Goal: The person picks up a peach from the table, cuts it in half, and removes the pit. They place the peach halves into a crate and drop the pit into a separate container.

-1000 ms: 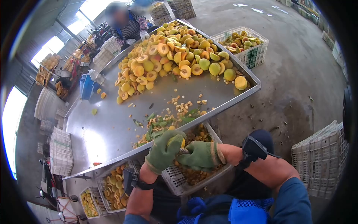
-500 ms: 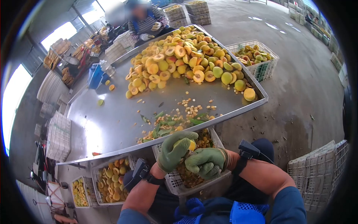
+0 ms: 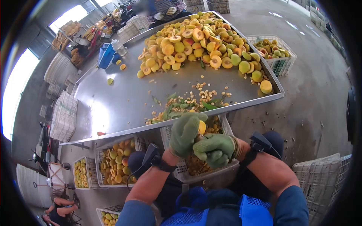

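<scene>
My left hand [image 3: 185, 133], in a green glove, is closed around a yellow peach [image 3: 202, 127]; only part of the fruit shows between the hands. Against it, my right hand [image 3: 215, 149], gloved alike, is curled into a fist. Whatever it may grip is hidden by the fingers. Both hands are above a white plastic crate [image 3: 181, 171] between my knees, which contains brownish-yellow fruit scraps [image 3: 198, 166]. Just beyond the hands is the near edge of a metal table [image 3: 124, 98], with loose pits [image 3: 205, 93] and green leaves [image 3: 177, 107] on it.
A big heap of halved and whole peaches [image 3: 188, 41] covers the table's far side. A blue container [image 3: 106, 56] and a clear bottle [image 3: 119, 48] stand at its left. Peach-filled crates [image 3: 117, 162] flank the table. A co-worker's gloved hands [image 3: 166, 13] show beyond it.
The view has shifted, so the table appears higher and farther right. My hands stay together over the crate, the left still holding the peach. Another crate has come into view at the bottom left.
</scene>
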### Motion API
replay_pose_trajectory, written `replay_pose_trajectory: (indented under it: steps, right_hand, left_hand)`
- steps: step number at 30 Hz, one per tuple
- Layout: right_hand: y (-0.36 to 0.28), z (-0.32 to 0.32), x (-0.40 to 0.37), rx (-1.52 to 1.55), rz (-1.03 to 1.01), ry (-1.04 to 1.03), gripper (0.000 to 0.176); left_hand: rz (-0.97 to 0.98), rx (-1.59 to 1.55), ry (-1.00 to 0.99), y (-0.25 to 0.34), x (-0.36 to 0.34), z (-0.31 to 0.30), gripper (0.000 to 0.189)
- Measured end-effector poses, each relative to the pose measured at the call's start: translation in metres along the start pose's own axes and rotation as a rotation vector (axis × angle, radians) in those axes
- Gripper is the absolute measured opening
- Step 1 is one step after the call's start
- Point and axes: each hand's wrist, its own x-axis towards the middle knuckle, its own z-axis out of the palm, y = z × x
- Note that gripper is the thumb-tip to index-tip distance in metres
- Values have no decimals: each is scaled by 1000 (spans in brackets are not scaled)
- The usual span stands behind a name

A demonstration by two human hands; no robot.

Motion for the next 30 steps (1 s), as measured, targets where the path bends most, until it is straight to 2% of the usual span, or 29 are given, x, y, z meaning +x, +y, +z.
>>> replay_pose_trajectory:
  steps: [2,4,5,6,8,9,10,12,13,15,16,20,22,25,26,27,28,30]
  right_hand:
    - [-9,24,-6,-291,-93,344,34]
    - [-6,25,-6,-388,-124,407,34]
    - [-4,25,-7,-437,-140,435,34]
    - [-9,26,-12,-351,-54,359,35]
    - [0,4,-9,-3,-17,-26,36]
    - [2,-4,-9,162,-1,-216,37]
    - [4,-5,-12,142,-45,-237,37]
    - [3,-7,-17,93,-121,-290,37]
    - [-2,-7,-21,-43,-39,-147,39]
    - [-14,-3,-27,-325,117,121,42]
    - [-12,-9,-22,-560,202,241,45]
    - [30,-45,7,-1507,443,778,58]
    - [25,-47,15,-1480,335,653,58]
    - [7,-27,4,-1467,310,648,57]
    - [2,-18,-1,-1466,325,670,57]
    - [2,-15,-5,-1442,277,712,56]
    - [4,-12,-8,-1427,228,745,56]
    - [7,-9,-18,-1376,81,772,48]
  left_hand:
    - [-301,-150,-127,2,6,-6,38]
    - [-515,-243,-251,-5,14,-12,42]
    - [-478,-301,-218,-5,13,-10,43]
    - [-445,-359,-181,-2,8,-7,45]
    - [-349,-495,-60,14,6,9,55]
    - [-365,-568,-27,11,4,12,57]
    - [-380,-642,20,6,0,13,60]
    - [-337,-561,176,0,4,13,68]
    - [-319,-515,253,-2,7,13,72]
    - [-694,-700,275,-12,1,-26,74]
    - [-732,-603,342,-12,-1,-36,76]
    - [-863,-729,389,-12,-23,-87,72]
    - [-818,-544,442,-13,-38,-110,68]
    - [-749,-164,513,5,-52,-148,58]
    - [-403,475,150,-12,-66,-181,48]
    - [59,1147,69,-28,-80,-215,38]
    - [-167,1314,-2,-37,-104,-242,36]
    - [-667,1126,148,-40,-118,-262,37]
